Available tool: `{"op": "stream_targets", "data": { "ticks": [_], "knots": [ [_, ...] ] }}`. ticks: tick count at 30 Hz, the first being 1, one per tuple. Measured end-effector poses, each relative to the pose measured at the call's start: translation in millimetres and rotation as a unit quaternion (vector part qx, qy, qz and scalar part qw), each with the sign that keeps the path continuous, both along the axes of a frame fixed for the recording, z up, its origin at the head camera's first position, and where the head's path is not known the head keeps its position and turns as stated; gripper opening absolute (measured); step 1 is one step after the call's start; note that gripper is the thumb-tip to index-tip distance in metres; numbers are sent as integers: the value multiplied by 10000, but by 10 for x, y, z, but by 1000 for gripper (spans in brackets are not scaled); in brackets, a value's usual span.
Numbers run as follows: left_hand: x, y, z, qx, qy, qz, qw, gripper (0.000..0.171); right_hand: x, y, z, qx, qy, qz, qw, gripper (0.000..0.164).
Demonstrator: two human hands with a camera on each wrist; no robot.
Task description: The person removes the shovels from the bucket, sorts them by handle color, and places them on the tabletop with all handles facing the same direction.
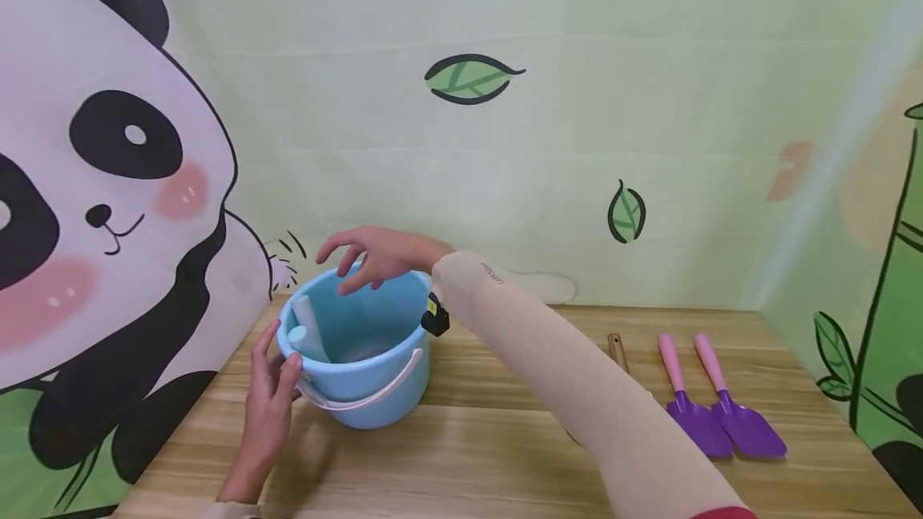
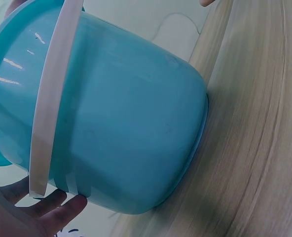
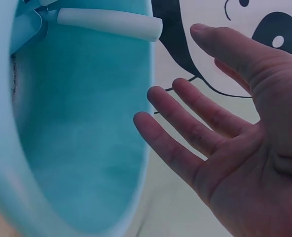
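A light blue bucket [image 1: 375,391] stands on the wooden table, its white carrying handle [image 1: 368,395] hanging down the front. My left hand [image 1: 270,395] holds the bucket's left side near the rim; in the left wrist view its fingertips [image 2: 77,202] meet the wall beside the white handle. Inside the bucket lean light blue tool handles [image 1: 306,323]; their lower ends are mostly hidden. Over the bucket's far rim hovers my right hand [image 1: 375,255], holding nothing. The right wrist view shows its fingers spread and slightly bent beside the bucket opening, near one pale blue handle [image 3: 109,22].
To the right, two purple toy shovels [image 1: 750,427] with pink handles lie side by side on the table [image 1: 461,463]. A brown handle [image 1: 616,351] lies left of them, partly hidden by my right sleeve [image 1: 534,351]. A panda-printed backdrop [image 1: 505,183] rises behind the table.
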State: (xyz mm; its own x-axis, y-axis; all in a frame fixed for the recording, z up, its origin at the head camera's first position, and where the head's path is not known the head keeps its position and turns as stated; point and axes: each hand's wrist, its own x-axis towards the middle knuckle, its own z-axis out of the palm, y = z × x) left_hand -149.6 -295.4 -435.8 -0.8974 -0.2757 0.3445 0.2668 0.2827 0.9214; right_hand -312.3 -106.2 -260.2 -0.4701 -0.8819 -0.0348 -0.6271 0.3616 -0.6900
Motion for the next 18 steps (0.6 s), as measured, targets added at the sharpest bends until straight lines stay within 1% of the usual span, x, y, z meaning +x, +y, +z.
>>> {"op": "stream_targets", "data": {
  "ticks": [5,13,18],
  "knots": [
    [4,-6,-3,21,16,6,10000,60,-2,-112,-51,58,-29,-132,9999,53],
    [11,-9,-6,25,-9,10,10000,60,16,-317,-127,131,-106,-160,9997,47],
    [-2,-13,-6,103,65,-20,9999,60,27,-432,-183,180,-226,-163,9994,45]
  ]
}}
